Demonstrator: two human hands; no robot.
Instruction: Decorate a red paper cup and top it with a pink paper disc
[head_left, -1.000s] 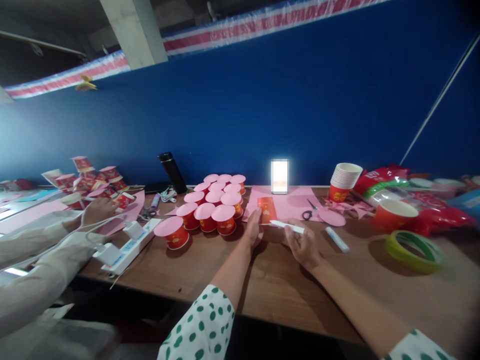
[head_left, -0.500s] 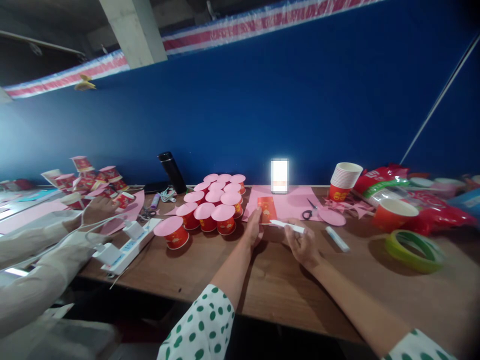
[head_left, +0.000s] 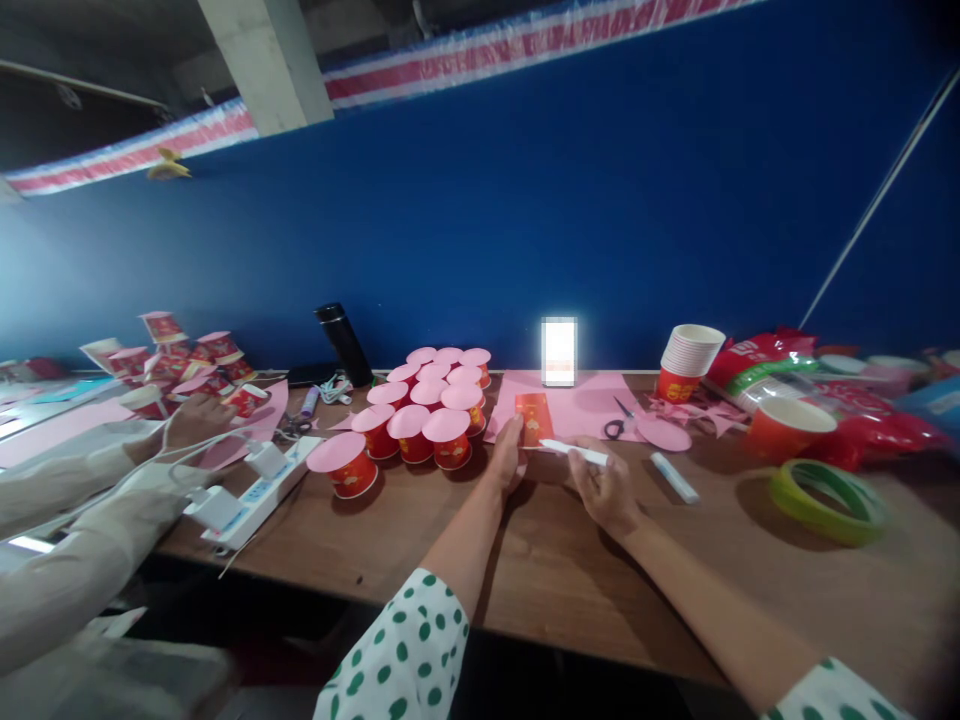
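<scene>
My left hand (head_left: pixel 508 456) is wrapped round a red paper cup (head_left: pixel 534 419) lying on its side on the pink paper sheet (head_left: pixel 577 405). My right hand (head_left: pixel 607 492) grips a white glue stick (head_left: pixel 574 452), its tip pointing at the cup. Just left of my hands stands a cluster of several upside-down red cups with pink paper discs (head_left: pixel 431 405) on top. A loose pink disc (head_left: pixel 663 434) and small scissors (head_left: pixel 618 421) lie to the right on the pink sheet.
A stack of paper cups (head_left: pixel 688 362), a single red cup (head_left: pixel 787 428), red bags (head_left: pixel 862 415), a green tape roll (head_left: pixel 827 502) and a white cap (head_left: pixel 673 477) lie right. A lit phone (head_left: pixel 559 351) and black flask (head_left: pixel 345 344) stand behind. Another person's sleeves (head_left: pixel 82 500), power strip (head_left: pixel 251 495) and more cups (head_left: pixel 176 355) are left.
</scene>
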